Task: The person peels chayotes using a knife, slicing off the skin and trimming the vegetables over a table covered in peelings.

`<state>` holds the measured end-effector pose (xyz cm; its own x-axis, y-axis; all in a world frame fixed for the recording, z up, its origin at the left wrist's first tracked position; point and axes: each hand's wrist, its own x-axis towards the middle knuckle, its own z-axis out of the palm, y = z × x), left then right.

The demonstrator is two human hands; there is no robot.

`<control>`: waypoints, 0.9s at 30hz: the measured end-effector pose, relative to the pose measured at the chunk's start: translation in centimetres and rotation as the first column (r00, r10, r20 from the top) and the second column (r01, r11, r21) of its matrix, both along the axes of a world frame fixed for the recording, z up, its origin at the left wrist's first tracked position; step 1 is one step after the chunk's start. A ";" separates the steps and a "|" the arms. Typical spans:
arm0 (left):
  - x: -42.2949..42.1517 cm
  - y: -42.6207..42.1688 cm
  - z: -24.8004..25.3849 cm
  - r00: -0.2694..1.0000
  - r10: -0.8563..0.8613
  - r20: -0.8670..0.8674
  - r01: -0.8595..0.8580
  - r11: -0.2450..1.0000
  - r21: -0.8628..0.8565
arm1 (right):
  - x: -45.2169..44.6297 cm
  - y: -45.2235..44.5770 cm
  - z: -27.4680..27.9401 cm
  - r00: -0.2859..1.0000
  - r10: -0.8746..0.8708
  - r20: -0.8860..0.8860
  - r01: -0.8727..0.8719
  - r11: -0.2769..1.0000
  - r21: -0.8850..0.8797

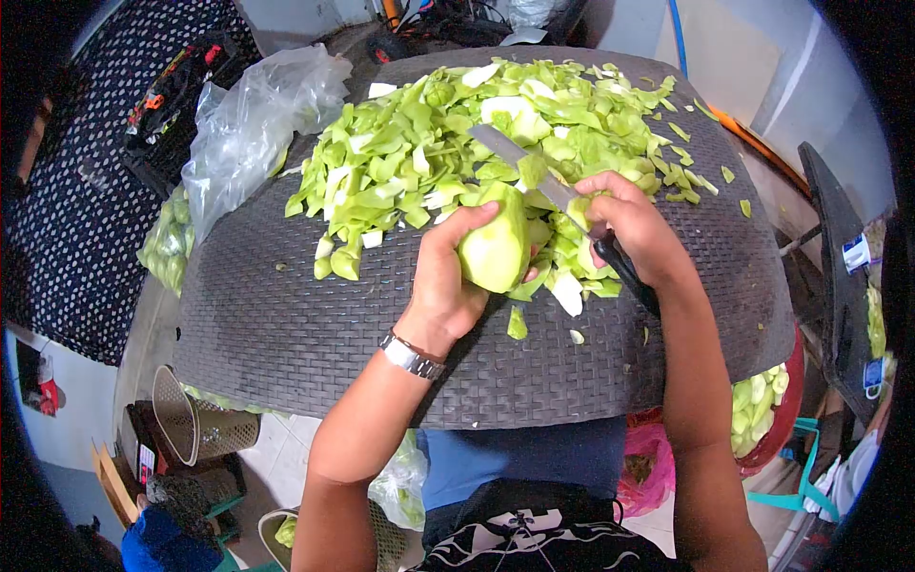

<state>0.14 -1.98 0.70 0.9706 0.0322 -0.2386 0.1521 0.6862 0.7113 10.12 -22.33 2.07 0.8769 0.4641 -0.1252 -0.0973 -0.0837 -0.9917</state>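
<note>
My left hand, with a metal watch on its wrist, is wrapped round a pale green peeled vegetable above the near part of the table. In my right hand is the black handle of a knife, its blade pointing up and left, just above the vegetable. A slice of green peel lies against the blade. Behind both hands a wide heap of green peelings is spread over the dark woven table. My fingers partly hide the vegetable's far side.
A clear plastic bag lies on the table's left edge. Below stand a beige basket at left and a red container of pale green pieces at right. A pink bag hangs near my legs. A dark board leans at right.
</note>
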 end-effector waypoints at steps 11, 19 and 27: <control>-0.2 0.1 0.3 1.000 0.011 -0.002 -0.011 1.000 0.017 | 0.4 -0.7 -0.4 0.988 0.133 0.074 -0.135 0.991 0.013; 0.0 0.2 0.0 1.000 0.000 0.004 0.000 1.000 0.013 | 0.6 -0.5 -0.2 0.995 0.095 -0.043 -0.094 0.995 0.022; -0.1 0.2 0.1 1.000 -0.002 0.007 0.002 1.000 -0.002 | -0.5 0.5 2.2 0.962 -0.170 0.213 0.220 0.946 -0.238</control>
